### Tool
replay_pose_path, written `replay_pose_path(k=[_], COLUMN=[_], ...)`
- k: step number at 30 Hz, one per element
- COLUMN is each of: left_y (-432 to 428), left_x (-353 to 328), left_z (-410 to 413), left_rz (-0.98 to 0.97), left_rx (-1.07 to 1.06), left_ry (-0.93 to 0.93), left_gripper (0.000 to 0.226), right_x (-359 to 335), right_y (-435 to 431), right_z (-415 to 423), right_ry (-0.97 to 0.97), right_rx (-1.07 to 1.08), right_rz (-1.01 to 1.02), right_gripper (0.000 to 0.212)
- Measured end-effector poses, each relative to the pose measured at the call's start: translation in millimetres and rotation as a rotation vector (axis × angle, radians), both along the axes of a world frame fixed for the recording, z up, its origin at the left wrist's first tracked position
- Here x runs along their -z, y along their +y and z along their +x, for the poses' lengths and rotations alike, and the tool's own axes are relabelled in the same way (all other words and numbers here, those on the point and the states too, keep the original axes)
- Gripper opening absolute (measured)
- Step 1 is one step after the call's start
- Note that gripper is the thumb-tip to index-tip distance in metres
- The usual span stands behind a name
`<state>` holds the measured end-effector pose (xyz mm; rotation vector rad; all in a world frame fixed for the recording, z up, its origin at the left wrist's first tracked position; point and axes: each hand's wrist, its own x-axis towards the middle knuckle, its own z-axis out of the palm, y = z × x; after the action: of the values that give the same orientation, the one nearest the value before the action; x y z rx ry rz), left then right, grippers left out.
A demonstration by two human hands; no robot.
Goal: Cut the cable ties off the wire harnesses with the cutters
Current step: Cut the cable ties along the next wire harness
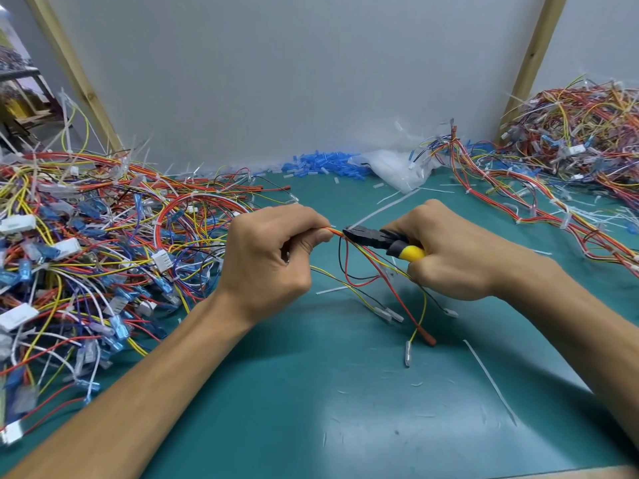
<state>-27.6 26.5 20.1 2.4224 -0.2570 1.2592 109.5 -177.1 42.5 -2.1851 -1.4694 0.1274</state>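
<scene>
A person's left hand (273,261) pinches a wire harness (334,231) between thumb and curled fingers, just above the green mat (311,392) at mid-scene. The right hand (456,254) is wrapped tight around the yellow grips of the cutters (377,238). The black nose of the tool meets the orange and red bundle just right of the left fingertips, and the loose wire ends trail down toward the near side.

The step in hand appears to be snipping one tie on this harness. The next move likely calls for the blades to bite only the plastic strap and spare the insulation, then for the cut strap to be pulled free.

The tie itself cannot be made out at the nose, and whether the blades are parted or closed is hard to tell. Fingers cover most of the handles.

A tangled heap of harnesses (86,236) lies at the left, cut off by the frame edge. A second heap (581,133) sits far right. White offcuts (491,378) litter the mat.
</scene>
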Motion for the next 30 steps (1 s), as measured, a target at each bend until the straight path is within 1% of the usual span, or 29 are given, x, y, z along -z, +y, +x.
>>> replay_pose_path(k=[3,8,13,18,22,25,27,30], left_y=[1,2,3,2,3,2,2,2], left_x=[0,2,4,4,4,4,4,4], left_z=[0,2,3,2,3,4,4,4], left_rz=[0.000,-0.007,-0.011,-0.044,-0.068,-0.070,-0.064,-0.029], left_rx=[-0.003,-0.026,-0.017,0.001,-0.021,-0.070,-0.082,-0.078], left_ry=[-0.012,-0.044,-0.050,-0.038,-0.039,-0.041,-0.048,-0.056], left_gripper=[0.014,0.014,0.013,0.014,0.014,0.016,0.018,0.017], right_x=[1,1,0,-6,-10,-11,-10,-6], right_y=[1,3,0,-5,-8,-10,-8,-5], right_z=[0,2,6,12,17,19,17,13], right_ry=[-0.038,-0.210,-0.274,-0.356,-0.376,-0.348,-0.335,-0.320], right_rx=[-0.003,0.028,0.073,0.155,0.260,0.270,0.264,0.257], right_rz=[0.045,0.064,0.071,0.132,0.248,0.318,0.295,0.185], right_gripper=[0.018,0.015,0.013,0.018,0.018,0.018,0.018,0.016])
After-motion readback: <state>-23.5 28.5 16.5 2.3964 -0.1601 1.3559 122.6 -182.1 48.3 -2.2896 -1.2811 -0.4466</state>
